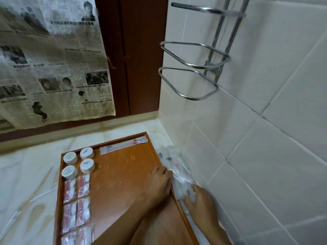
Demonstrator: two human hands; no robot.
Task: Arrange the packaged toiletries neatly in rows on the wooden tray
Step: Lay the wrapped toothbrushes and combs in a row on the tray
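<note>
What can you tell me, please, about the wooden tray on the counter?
The wooden tray is a flat, reddish-brown rectangle with a low raised rim, lying on the pale marble counter near the tiled wall. Four round white-lidded containers and red-and-white packets line its left side in rows; a long clear packet lies along its far edge. The left hand rests at its right rim.

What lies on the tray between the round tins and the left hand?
Nothing: between the tins and the left hand the head view shows only bare wood of the tray.
</note>
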